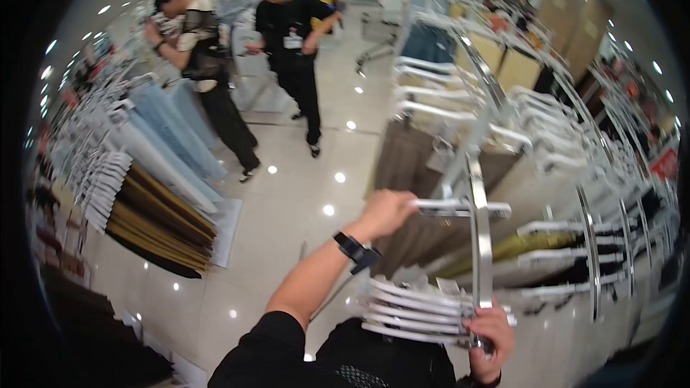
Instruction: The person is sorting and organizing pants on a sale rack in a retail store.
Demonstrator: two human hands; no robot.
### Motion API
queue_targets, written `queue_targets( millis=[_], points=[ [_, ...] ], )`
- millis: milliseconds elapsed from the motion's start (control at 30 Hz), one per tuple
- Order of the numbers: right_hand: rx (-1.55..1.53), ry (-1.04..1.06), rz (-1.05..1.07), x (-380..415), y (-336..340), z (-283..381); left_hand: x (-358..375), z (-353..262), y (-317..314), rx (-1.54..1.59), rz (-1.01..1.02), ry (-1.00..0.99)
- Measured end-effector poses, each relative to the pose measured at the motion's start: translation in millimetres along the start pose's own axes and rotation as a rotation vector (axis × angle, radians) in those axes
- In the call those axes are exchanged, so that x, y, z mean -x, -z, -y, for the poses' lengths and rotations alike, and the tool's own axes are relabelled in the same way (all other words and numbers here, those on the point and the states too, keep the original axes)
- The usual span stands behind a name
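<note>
Chrome rail (480,244) slanting away, white hangers (417,320) bunched at its near end, a single hanger (442,205) farther up! Right hand (492,334) low, fingers curled round the rail; left hand (388,213) stretched forward, fingers closed on that single hanger's end.

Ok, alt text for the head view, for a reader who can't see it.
The person's left hand holds one end of a white hanger at a chrome clothes rail, while the right hand curls around the rail's near end beside a row of white hangers. Two people stand in the aisle beyond.
</note>
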State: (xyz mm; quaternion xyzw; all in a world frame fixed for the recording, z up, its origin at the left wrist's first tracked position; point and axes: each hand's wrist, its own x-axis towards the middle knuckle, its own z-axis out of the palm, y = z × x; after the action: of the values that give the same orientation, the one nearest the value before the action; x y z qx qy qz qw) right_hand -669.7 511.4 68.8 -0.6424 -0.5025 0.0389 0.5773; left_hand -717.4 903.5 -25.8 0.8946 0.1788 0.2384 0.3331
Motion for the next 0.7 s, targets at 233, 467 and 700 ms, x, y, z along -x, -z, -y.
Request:
queue_targets(
  millis=[233,467,700],
  points=[
    [0.011,0.023,0.089,-2,9,-4,4,-6,-2,0.088,-0.146,-0.021],
    [-0.027,0.052,0.131,-1,12,-9,69,-46,55,0.221,-0.201,-0.061],
    [-0.031,0.065,0.152,-1,12,-9,142,-69,47,0.414,0.333,0.038]
  ],
)
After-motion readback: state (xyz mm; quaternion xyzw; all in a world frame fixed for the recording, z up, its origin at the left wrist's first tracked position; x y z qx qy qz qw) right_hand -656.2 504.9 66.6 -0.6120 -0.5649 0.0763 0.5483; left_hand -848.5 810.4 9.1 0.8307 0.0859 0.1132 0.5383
